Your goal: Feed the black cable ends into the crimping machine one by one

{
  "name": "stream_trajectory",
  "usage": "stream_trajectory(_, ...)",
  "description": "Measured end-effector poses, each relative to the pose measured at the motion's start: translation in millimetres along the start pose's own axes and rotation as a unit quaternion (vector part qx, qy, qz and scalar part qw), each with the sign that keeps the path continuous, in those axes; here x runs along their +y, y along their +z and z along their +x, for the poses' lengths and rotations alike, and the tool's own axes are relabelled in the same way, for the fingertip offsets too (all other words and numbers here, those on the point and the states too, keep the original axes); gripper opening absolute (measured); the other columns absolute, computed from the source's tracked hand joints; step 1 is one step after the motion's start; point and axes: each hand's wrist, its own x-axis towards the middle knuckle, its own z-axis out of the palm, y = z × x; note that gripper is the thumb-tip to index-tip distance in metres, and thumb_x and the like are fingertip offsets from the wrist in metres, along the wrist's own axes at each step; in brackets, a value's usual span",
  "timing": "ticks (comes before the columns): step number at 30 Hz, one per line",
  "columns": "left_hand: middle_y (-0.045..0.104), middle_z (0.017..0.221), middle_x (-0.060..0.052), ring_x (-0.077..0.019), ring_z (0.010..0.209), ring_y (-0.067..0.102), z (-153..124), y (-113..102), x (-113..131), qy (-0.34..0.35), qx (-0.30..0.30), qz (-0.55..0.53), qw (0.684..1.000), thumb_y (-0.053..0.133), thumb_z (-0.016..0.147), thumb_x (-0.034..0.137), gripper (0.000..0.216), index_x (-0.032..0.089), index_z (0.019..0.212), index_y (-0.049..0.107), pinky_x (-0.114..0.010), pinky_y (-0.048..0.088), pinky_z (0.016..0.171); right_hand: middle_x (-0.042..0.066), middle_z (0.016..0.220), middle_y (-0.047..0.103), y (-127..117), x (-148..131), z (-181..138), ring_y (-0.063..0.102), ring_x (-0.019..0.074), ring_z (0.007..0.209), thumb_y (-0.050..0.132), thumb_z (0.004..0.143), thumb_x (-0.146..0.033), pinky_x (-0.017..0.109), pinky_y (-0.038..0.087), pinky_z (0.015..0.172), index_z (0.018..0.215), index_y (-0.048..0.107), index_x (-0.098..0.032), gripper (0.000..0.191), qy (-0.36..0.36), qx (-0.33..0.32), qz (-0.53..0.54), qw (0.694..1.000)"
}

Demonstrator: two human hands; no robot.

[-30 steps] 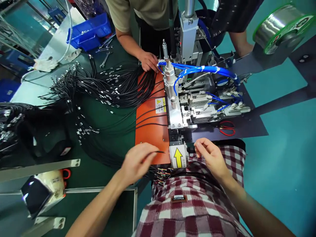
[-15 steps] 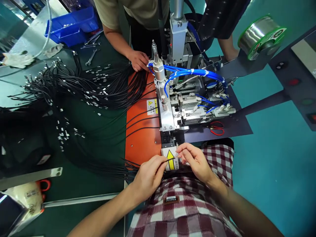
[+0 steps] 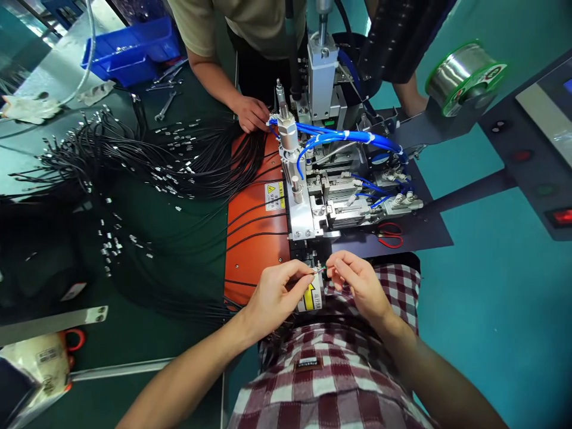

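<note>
Currently the left hand point(image 3: 277, 295) is pinching a stripped cable end point(image 3: 317, 270) between thumb and index finger, tips pressed together. Its fine wires are protruding just past these fingers, above the white plate with the yellow arrow point(image 3: 316, 300). Long axis: running roughly crosswise, left to right in the head view; the free tips are pointing right, toward the right hand point(image 3: 361, 289). The right fingers are curling around the tips, thumb close to index; whether they are gripping the wires, I cannot tell. A dab of green is showing in the gap between the hands.

Left of the plate, an orange plate point(image 3: 254, 257) is carrying several black cables, which are leading into the metal pneumatic fixture point(image 3: 302, 220). A large black cable bundle point(image 3: 201, 164) is spreading across the green desk point(image 3: 179, 333). At the far edge of the orange plate, a co-worker's hand point(image 3: 252, 113) is resting near the bundle. Red-handled scissors point(image 3: 391, 235) are lying right of the fixture, beyond the right hand.
</note>
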Motion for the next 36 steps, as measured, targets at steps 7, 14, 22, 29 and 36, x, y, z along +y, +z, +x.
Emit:
stream_trajectory(7, 0.064, 0.073, 0.0, -0.0097, 0.064, 0.057, -2.6, 5.0, -5.0, -0.003, 0.021, -0.014, 1.0, 0.055, 0.088, 0.027, 0.014, 0.018, 0.085, 0.065, -0.018, 0.046, 0.056, -0.006, 0.057, 0.048, 8.8, -0.8, 1.6, 0.04, 0.0073, 0.046, 0.066, 0.082, -0.038, 0.021, 0.031, 0.046, 0.079, 0.054, -0.018, 0.024, 0.042, -0.022, 0.072, 0.996)
stream_trajectory(14, 0.059, 0.065, 0.002, -0.0084, 0.05, 0.053, -2.6, 5.3, -9.4, -0.062, 0.009, -0.132, 0.989, 0.056, 0.088, 0.032, 0.016, 0.017, 0.086, 0.061, -0.018, 0.044, 0.045, -0.005, 0.059, 0.05, 19.0, 5.5, -4.1, 0.041, 0.0068, 0.045, 0.068, 0.079, -0.037, 0.021, 0.031, 0.044, 0.081, 0.059, -0.017, 0.022, 0.032, 0.01, 0.04, 0.999)
stream_trajectory(22, 0.061, 0.066, 0.001, -0.0075, 0.049, 0.052, -1.7, 5.2, -9.7, -0.064, 0.009, -0.13, 0.989, 0.058, 0.087, 0.032, 0.017, 0.016, 0.086, 0.062, -0.017, 0.043, 0.046, -0.003, 0.062, 0.054, 16.8, -1.6, 0.1, 0.045, 0.0093, 0.048, 0.064, 0.081, -0.041, 0.024, 0.036, 0.048, 0.08, 0.059, -0.018, 0.023, 0.009, 0.018, 0.015, 1.0)
stream_trajectory(29, 0.062, 0.068, 0.001, -0.0091, 0.055, 0.055, -3.1, 9.4, -11.5, -0.047, 0.039, -0.088, 0.994, 0.058, 0.087, 0.031, 0.015, 0.017, 0.082, 0.062, -0.018, 0.046, 0.05, -0.007, 0.053, 0.048, 20.9, -6.9, 1.5, 0.041, 0.0087, 0.044, 0.067, 0.078, -0.039, 0.022, 0.033, 0.045, 0.075, 0.052, -0.019, 0.025, 0.029, 0.015, 0.023, 0.999)
stream_trajectory(36, 0.061, 0.068, 0.001, -0.0092, 0.057, 0.056, -3.9, 12.4, -14.9, -0.034, 0.061, -0.062, 0.996, 0.057, 0.087, 0.031, 0.015, 0.017, 0.083, 0.061, -0.018, 0.046, 0.052, -0.006, 0.057, 0.047, 23.5, 1.6, -2.6, 0.04, 0.008, 0.045, 0.067, 0.078, -0.039, 0.022, 0.031, 0.045, 0.076, 0.053, -0.019, 0.025, 0.038, 0.026, 0.036, 0.998)
